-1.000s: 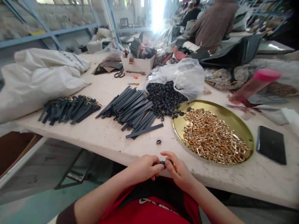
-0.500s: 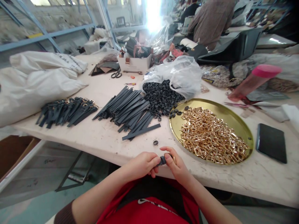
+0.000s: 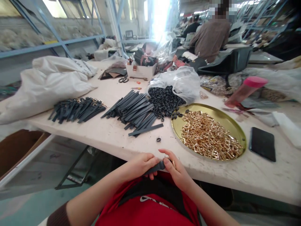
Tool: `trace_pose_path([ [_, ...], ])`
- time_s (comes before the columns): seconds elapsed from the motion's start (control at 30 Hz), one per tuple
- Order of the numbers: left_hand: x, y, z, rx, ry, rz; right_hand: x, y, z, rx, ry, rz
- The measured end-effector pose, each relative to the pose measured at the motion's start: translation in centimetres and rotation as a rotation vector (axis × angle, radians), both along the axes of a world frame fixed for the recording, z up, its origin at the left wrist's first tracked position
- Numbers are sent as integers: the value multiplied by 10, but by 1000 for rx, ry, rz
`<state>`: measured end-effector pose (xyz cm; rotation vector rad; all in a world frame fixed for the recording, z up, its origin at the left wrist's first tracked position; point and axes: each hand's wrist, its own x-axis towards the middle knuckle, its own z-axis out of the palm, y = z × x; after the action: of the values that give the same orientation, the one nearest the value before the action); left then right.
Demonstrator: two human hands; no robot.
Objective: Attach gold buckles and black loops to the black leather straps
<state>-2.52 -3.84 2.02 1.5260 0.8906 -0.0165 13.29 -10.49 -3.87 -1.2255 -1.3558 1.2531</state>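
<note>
Hardest bit to make out is the dark strap (image 3: 154,168) itself, since it's held between both hands right over the lap at the table edge and the fingers cover a good part of it. The left hand (image 3: 143,164) is closed around one end, so that stretch is mostly hidden. The right hand (image 3: 176,171) pinches the other end, thumb on it and index finger poking out, with just a sliver of gold metal (image 3: 174,163) peeking past the fingers; can't tell its full shape. The forearms run off the bottom of the view, and the cardboard box (image 3: 20,144) low on the left is cut off too. Just beyond the hands a loose black ring (image 3: 158,140) sits on the table (image 3: 110,138). Past that there's a pile of flat straps (image 3: 133,110), then a heap of black rings (image 3: 164,100), partly covered by a clear plastic bag (image 3: 187,81). Gold buckles (image 3: 209,135) hide much of the brass-coloured tray (image 3: 218,113), a phone (image 3: 262,143) lies just right of it, and a bulky white sack (image 3: 54,84) crowds the bundled straps (image 3: 77,110) on the left.
</note>
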Motion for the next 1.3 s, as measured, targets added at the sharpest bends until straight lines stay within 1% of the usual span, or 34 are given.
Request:
trace_pose_path([
  [0.07, -3, -7, 4, 22, -27, 2, -2, -4, 2, 19, -35, -34],
  [0.2, -4, -23, 9, 123, -24, 7, -7, -16, 5, 72, -148, -34],
  [0.27, -3, -28, 7, 173, -9, -4, -8, -19, 5, 94, -193, -42],
  [0.33, 0, -25, 1, 250, 13, -44, -7, -14, 4, 107, -241, -81],
  [0.37, 1, -19, -3, 342, 48, -72, -4, -8, 3, 106, -285, -118],
  [0.43, 5, 1, -12, 617, 163, -106, 2, 11, -2, 106, -435, -216],
  [0.5, 10, 30, -20, 884, 280, -82, 10, 33, -9, 134, -650, -310],
  [0.53, 13, 46, -24, 971, 319, -52, 14, 42, -13, 156, -756, -344],
  [0.6, 20, 76, -29, 1049, 361, 5, 18, 55, -22, 204, -908, -380],
  [0.67, 27, 101, -35, 1109, 410, 34, 20, 59, -30, 244, -944, -393],
  [0.77, 35, 122, -42, 1160, 468, 33, 23, 56, -34, 323, -869, -429],
  [0.83, 35, 127, -44, 1181, 479, 11, 27, 55, -31, 362, -814, -450],
  [0.9, 31, 124, -40, 1200, 475, -15, 31, 59, -21, 351, -758, -460],
  [0.97, 23, 115, -32, 1248, 453, -38, 33, 68, -7, 263, -634, -458],
  [1.0, 18, 108, -26, 1292, 428, -56, 32, 72, 1, 187, -524, -433],
  [1.03, 13, 101, -21, 1360, 386, -81, 30, 77, 10, 97, -393, -376],
  [1.1, 5, 86, -12, 1507, 269, -140, 23, 83, 25, -82, -155, -207],
  [1.17, -3, 74, -5, 1602, 155, -152, 15, 85, 35, -196, -55, -73],
  [1.23, -10, 69, -3, 1614, 96, -63, 10, 83, 40, -231, -66, -47],
  [1.3, -21, 71, -2, 1531, 110, 54, 10, 79, 40, -233, -74, -68],
])
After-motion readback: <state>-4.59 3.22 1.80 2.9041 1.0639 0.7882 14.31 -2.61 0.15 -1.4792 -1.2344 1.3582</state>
